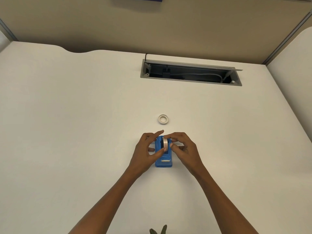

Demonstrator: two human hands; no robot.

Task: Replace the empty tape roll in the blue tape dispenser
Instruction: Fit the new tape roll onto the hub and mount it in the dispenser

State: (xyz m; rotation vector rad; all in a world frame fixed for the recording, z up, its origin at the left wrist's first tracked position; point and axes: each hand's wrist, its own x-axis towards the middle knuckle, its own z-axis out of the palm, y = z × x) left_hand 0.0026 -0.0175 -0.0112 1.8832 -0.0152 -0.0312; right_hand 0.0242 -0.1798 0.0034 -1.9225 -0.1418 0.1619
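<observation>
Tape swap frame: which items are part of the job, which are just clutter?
Job: blue tape dispenser; tape roll in it, both hands on it, left hand, right hand; loose roll on desk.

Clutter: open cable tray; plant leaves.

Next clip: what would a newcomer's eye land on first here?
The blue dispenser at centre front of the white desk, with the left hand and right hand closed around an upright tape roll in its cradle. Just beyond lies a small ring flat on the desk, and farther back to the right an open cable hatch.
</observation>
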